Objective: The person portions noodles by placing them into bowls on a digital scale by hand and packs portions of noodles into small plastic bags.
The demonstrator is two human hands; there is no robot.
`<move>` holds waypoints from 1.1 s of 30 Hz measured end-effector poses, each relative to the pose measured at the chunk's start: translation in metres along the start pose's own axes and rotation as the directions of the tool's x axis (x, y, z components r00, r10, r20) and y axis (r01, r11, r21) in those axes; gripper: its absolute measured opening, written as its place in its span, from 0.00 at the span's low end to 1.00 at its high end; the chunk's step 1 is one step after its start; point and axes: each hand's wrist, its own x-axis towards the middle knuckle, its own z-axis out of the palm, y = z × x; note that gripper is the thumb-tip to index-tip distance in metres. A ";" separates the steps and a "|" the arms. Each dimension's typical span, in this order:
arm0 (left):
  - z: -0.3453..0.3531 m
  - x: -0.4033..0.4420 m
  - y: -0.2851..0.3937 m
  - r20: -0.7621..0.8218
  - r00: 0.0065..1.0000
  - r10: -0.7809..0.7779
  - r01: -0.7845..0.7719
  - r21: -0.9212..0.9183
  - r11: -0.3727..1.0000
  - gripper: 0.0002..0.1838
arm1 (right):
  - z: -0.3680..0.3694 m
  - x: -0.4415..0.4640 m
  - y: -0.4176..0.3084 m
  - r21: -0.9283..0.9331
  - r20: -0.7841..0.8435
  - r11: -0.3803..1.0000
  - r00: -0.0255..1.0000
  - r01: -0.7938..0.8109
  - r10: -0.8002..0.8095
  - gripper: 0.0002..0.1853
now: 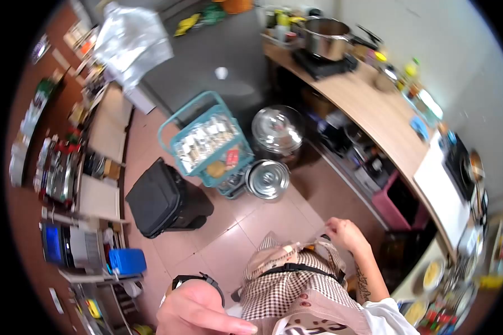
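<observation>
My left hand (198, 312) is close to the camera at the bottom, with one finger stretched out in front of my chest. I see nothing held in it; its other fingers are mostly hidden. A dark-strapped watch (215, 286) is at that wrist. My right hand (347, 234) hangs out beside my hip, its fingers curled in, with no object visible in them. Between the hands is my brown-and-white checked apron (274, 290), crossed by a black buckled strap (290, 267). Neither hand touches anything on the counter or floor.
Ahead stand a black bin (159, 198), a teal tiered cart (229, 146) with packets, and lidded metal pots (276, 131). A wooden counter (369, 97) curves along the right, carrying a large pot (325, 39) on a burner. Shelves (103, 139) line the left.
</observation>
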 end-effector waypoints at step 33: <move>-0.589 -0.047 -0.360 -0.801 0.544 0.252 0.794 0.588 0.154 0.28 | -0.037 0.298 -0.487 0.957 0.162 0.153 0.019 -0.245 -0.987 0.19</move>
